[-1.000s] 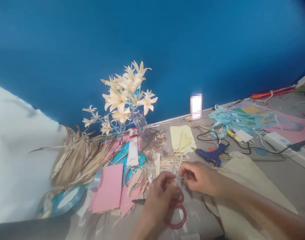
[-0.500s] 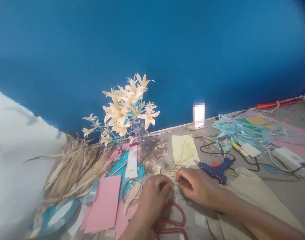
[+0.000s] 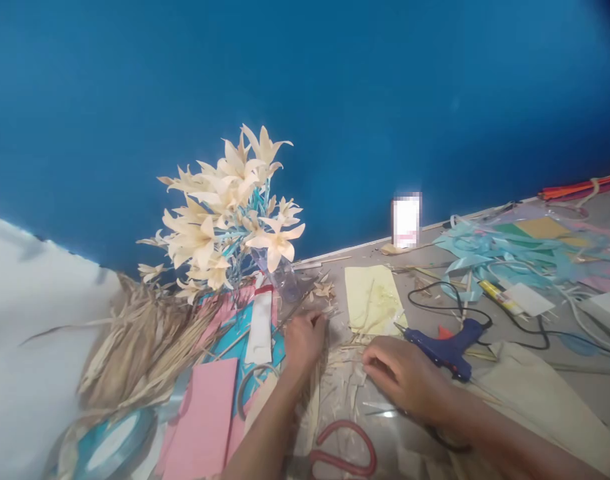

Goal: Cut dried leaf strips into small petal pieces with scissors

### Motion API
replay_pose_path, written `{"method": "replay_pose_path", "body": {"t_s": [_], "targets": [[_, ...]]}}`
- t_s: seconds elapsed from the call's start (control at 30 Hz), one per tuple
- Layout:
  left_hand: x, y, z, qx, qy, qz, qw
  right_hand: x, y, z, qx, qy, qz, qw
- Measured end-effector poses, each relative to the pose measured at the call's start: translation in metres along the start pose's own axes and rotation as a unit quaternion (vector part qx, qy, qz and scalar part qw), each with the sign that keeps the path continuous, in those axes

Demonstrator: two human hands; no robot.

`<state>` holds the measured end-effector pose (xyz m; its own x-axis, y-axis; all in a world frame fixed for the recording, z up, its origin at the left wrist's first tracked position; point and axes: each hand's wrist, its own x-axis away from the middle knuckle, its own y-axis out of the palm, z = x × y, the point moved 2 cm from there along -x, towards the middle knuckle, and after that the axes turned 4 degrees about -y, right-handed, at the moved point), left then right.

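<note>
My left hand (image 3: pixel 303 343) reaches forward over the table, thumb and fingers pinched together, near dried petal scraps (image 3: pixel 323 291). Whatever lies in that pinch is too small to make out. Lower and to the right, my right hand (image 3: pixel 405 373) rests with its fingers curled inward, their tips by pale shavings (image 3: pixel 352 367); anything in them is hidden. Between my forearms lie red-handled scissors (image 3: pixel 347 445). A blue glue gun (image 3: pixel 447 350) sits just beyond my right hand, its nozzle by a yellow paper sheet (image 3: pixel 373 287).
Cream artificial flowers (image 3: pixel 229 180) stand in a clear vase (image 3: pixel 283 280) against the blue wall. To the left are dried husks (image 3: pixel 129 340), pink paper (image 3: pixel 205 413) and a ribbon roll (image 3: pixel 112 443). Light-blue ribbons (image 3: pixel 485 250) and cables spread over the right side.
My hands have separated; the left moved forward, away from the right, which stays curled near the shavings. The view has shifted, so the flowers appear larger and farther left.
</note>
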<state>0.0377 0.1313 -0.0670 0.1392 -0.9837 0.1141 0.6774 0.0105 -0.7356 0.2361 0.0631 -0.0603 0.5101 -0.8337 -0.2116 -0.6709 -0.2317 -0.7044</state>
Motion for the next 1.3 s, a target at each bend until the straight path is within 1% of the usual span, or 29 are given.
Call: {"method": "replay_pose_path", "body": {"t_s": [0.03, 0.1, 0.2, 0.27, 0.3, 0.37, 0.43, 0.53, 0.6, 0.67, 0.73, 0.8, 0.87, 0.93, 1.03, 1.13, 1.3], "targets": [[0.002, -0.002, 0.0, -0.004, 0.001, 0.002, 1.0, 0.0, 0.0, 0.0, -0.001, 0.005, -0.006, 1.0], [0.009, -0.014, 0.0, -0.009, -0.004, 0.011, 1.0, 0.001, 0.0, 0.0, -0.001, 0.017, -0.017, 1.0], [0.026, -0.042, -0.005, -0.003, -0.019, 0.027, 0.999, 0.001, 0.001, 0.0, -0.004, 0.022, -0.033, 0.999], [0.045, -0.06, -0.013, 0.02, -0.012, 0.022, 0.999, 0.002, 0.003, 0.0, -0.005, 0.027, -0.044, 0.999], [0.055, -0.068, -0.019, 0.03, -0.025, 0.024, 0.999, 0.002, 0.003, -0.001, -0.003, 0.03, -0.051, 0.998], [0.077, -0.078, -0.035, 0.064, -0.074, 0.023, 0.995, 0.003, 0.002, -0.002, 0.003, 0.041, -0.069, 0.997], [0.098, -0.084, -0.051, 0.101, -0.111, 0.034, 0.988, 0.004, 0.001, -0.004, 0.016, 0.046, -0.106, 0.993], [0.119, -0.091, -0.072, 0.114, -0.143, 0.056, 0.982, 0.008, 0.005, -0.01, 0.056, 0.017, -0.199, 0.978], [0.125, -0.098, -0.082, 0.085, -0.161, 0.074, 0.981, 0.013, 0.012, -0.016, 0.076, -0.022, -0.251, 0.965], [0.125, -0.107, -0.087, 0.032, -0.169, 0.087, 0.981, 0.021, 0.022, -0.024, 0.077, -0.052, -0.276, 0.957], [0.121, -0.116, -0.088, -0.025, -0.167, 0.096, 0.981, 0.028, 0.034, -0.032, 0.067, -0.067, -0.277, 0.956], [0.116, -0.122, -0.087, -0.057, -0.159, 0.117, 0.979, 0.034, 0.045, -0.039, 0.061, -0.081, -0.257, 0.961], [0.112, -0.122, -0.086, -0.066, -0.146, 0.144, 0.977, 0.038, 0.055, -0.043, 0.061, -0.104, -0.232, 0.965], [0.111, -0.117, -0.089, -0.065, -0.136, 0.144, 0.978, 0.04, 0.061, -0.044, 0.067, -0.121, -0.216, 0.967], [0.113, -0.104, -0.095, -0.059, -0.13, 0.113, 0.983, 0.042, 0.067, -0.044, 0.09, -0.133, -0.21, 0.964], [0.116, -0.094, -0.098, -0.053, -0.127, 0.101, 0.985, 0.041, 0.068, -0.045, 0.113, -0.139, -0.218, 0.959], [0.121, -0.085, -0.095, -0.077, -0.103, 0.063, 0.99, 0.039, 0.062, -0.043, 0.113, -0.128, -0.244, 0.955]]}}
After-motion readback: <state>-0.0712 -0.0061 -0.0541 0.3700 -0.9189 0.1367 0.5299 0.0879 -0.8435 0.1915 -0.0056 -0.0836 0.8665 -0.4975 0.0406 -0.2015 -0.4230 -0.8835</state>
